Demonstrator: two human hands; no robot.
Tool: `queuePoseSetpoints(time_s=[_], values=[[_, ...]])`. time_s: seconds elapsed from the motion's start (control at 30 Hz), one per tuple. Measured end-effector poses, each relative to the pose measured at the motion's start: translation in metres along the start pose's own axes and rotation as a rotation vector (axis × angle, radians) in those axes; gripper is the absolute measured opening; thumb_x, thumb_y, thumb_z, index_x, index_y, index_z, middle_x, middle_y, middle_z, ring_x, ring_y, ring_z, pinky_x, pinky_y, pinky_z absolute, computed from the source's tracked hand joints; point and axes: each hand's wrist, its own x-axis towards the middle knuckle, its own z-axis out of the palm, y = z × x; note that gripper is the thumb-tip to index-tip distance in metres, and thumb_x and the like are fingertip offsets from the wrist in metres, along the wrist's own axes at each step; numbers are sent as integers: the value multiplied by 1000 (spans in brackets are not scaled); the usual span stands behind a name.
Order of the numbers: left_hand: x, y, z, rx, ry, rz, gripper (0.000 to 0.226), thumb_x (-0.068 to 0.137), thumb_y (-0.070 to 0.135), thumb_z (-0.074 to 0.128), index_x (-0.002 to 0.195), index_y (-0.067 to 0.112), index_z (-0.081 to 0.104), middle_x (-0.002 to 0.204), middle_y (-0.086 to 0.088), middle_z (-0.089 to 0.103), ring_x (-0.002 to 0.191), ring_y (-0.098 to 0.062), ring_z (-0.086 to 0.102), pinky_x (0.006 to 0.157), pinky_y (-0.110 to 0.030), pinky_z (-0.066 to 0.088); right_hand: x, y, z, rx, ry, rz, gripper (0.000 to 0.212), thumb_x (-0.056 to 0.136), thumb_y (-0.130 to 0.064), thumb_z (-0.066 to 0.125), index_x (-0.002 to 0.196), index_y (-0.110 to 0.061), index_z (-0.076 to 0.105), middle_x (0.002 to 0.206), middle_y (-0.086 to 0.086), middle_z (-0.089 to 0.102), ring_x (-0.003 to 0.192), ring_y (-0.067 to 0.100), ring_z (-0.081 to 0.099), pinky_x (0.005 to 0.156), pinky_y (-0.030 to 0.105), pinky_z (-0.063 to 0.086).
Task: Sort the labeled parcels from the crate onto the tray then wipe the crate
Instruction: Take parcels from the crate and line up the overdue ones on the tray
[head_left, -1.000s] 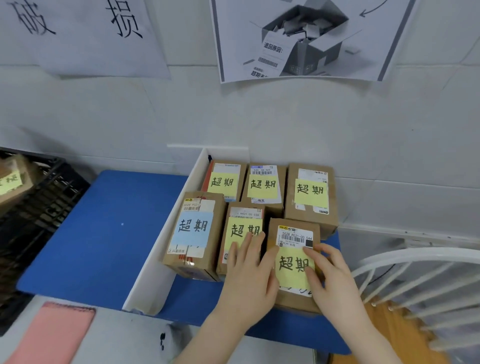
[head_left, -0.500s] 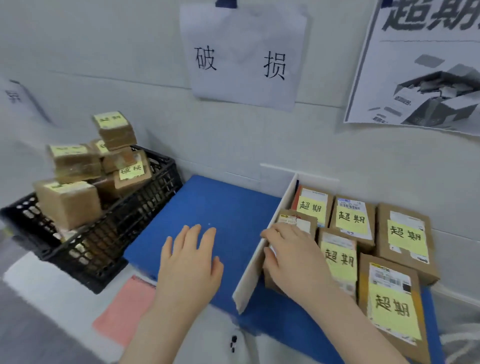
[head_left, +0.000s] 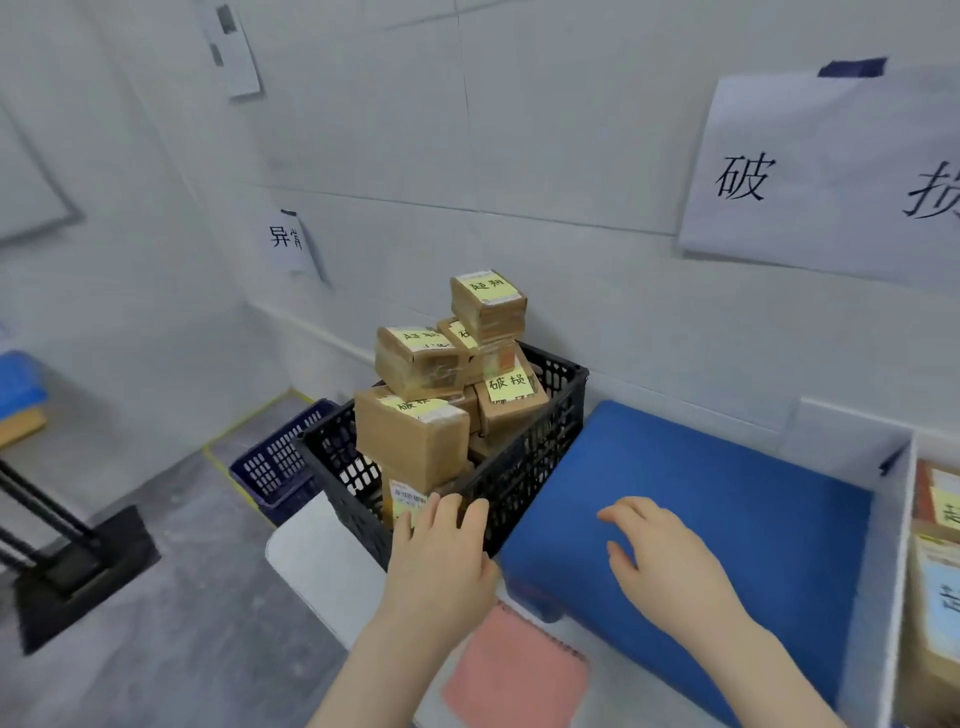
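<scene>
A: Where does everything stand?

B: The black crate (head_left: 524, 467) sits on the desk (head_left: 322, 561) at eleven o'clock from the person, with labeled parcels heaped above its rim. The blue tray (head_left: 727, 509) lies at one o'clock, close against the crate's right wall. I cannot tell whether they touch.

A: And the hands?

B: The left hand (head_left: 441, 561) lies at the crate's near rim, fingers straight and close together, pinching nothing I can see. The right hand (head_left: 670, 561) hovers over the tray's near-left part, fingers loosely spread, empty.

A: What worries you?

B: The heap. The top parcel (head_left: 488, 304) perches at twelve o'clock on the stack, resting on tilted ones. Pulling out the low front parcel (head_left: 415, 441) first, or bumping the rim, would likely topple it. It could fall to the floor at nine o'clock, since the desk ends just beside the crate.

A: Anything else?

B: The labels differ. A parcel set on the wrong side of the white divider (head_left: 883, 545), among the sorted parcels (head_left: 935, 597) at three o'clock, spoils the sort. The pink cloth (head_left: 514, 670) at six o'clock lies between the forearms, and a dragging arm could sweep it off before the wiping.
</scene>
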Motion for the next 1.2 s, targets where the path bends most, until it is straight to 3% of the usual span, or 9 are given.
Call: queuePoseSetpoints(time_s=[0.07,0.13,0.27,0.43,0.57,0.73,0.93,1.1,1.2], values=[[13,-8,2,-47,-34,8,42,74,25,50,115,22,61,112,1,61,114,-29,57,90,-46,46,9,-6,4,-4,-17,3,36,99,-32,38,135,-33,43,138,-20,38,115,6,45,87,19,41],[29,-11,4,-58,-101,0,47,89,26,40,136,25,42,137,3,44,137,-27,32,110,-45,27,20,-6,6,-1,-32,-1,36,99,-31,38,135,-33,43,138,-20,38,114,5,45,86,18,40],[61,-14,1,-32,-110,4,51,95,27,34,145,27,25,149,4,27,144,-22,14,116,-43,11,51,1,5,-2,-39,-22,36,99,-31,37,135,-34,42,138,-20,39,115,5,45,87,19,41],[109,-22,1,-149,18,28,54,98,38,32,149,30,18,156,2,19,142,-18,21,116,-37,19,94,2,10,69,-17,-10,36,99,-29,38,135,-37,41,137,-23,36,112,3,45,84,17,41],[188,-44,-11,-275,133,20,59,97,39,36,150,27,15,157,-5,16,136,-24,34,111,-41,31,131,-2,20,191,-3,10,37,98,-29,43,134,-38,42,140,-22,28,95,2,48,76,14,37],[297,-78,-21,-400,174,20,58,95,39,37,148,26,17,157,-3,10,118,-31,53,101,-46,41,231,-20,0,393,155,6,35,97,-19,47,130,-29,50,132,-18,36,104,2,47,84,16,36],[372,-80,-6,-440,74,17,61,96,42,35,150,26,12,159,-2,-9,137,-37,30,103,-47,36,368,-53,-33,409,258,-71,37,94,-8,43,129,-19,52,134,-8,39,108,-4,37,91,13,27],[402,-77,11,-419,-17,50,56,96,28,33,149,15,18,159,-12,-6,145,-35,8,115,-47,21,428,-46,-7,350,167,-47,40,94,-3,37,130,-13,52,136,2,41,122,16,46,97,20,33],[403,-77,14,-485,-73,0,52,97,24,30,146,10,22,159,-12,-1,146,-28,8,112,-47,26,432,-41,6,393,123,-10,41,95,-4,35,132,-13,51,135,1,43,123,13,43,95,13,27]])
